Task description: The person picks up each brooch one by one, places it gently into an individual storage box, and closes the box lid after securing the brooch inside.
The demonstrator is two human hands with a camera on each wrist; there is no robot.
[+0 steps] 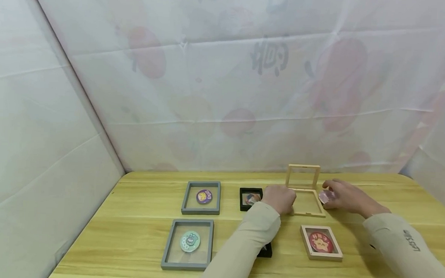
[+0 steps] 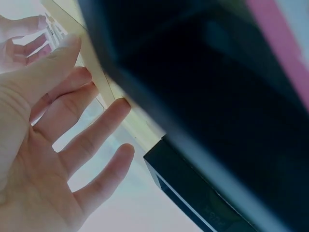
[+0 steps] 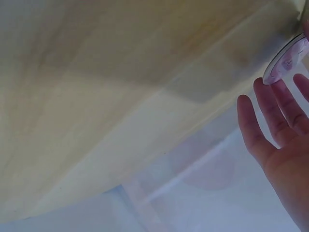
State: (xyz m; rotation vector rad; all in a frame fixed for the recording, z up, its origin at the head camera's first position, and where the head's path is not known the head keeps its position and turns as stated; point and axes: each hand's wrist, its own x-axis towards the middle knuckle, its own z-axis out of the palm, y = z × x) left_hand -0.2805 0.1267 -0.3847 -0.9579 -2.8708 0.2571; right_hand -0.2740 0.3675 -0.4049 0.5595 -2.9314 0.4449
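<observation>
A light-wood hinged display frame [image 1: 308, 214] stands unfolded at the back right, its lid [image 1: 304, 166] raised and the lower half flat on the table. My left hand [image 1: 278, 198] reaches to the frame's left edge. In the left wrist view its fingers [image 2: 79, 140] are spread and fairly straight, with fingertips right at the wooden rim. Just right of the frame, my right hand [image 1: 348, 197] pinches a round pink button badge [image 1: 326, 196]. The badge [image 3: 285, 63] is held tilted, edge toward the right wrist camera.
Two grey display frames [image 1: 187, 266] with badges lie on the left. A small black frame [image 1: 244, 201] sits beside my left hand; another black frame [image 1: 266, 252] is partly hidden under the left sleeve. A wooden frame [image 1: 327, 257] with a red badge lies in front. A cloth wall [image 1: 209, 93] rises behind.
</observation>
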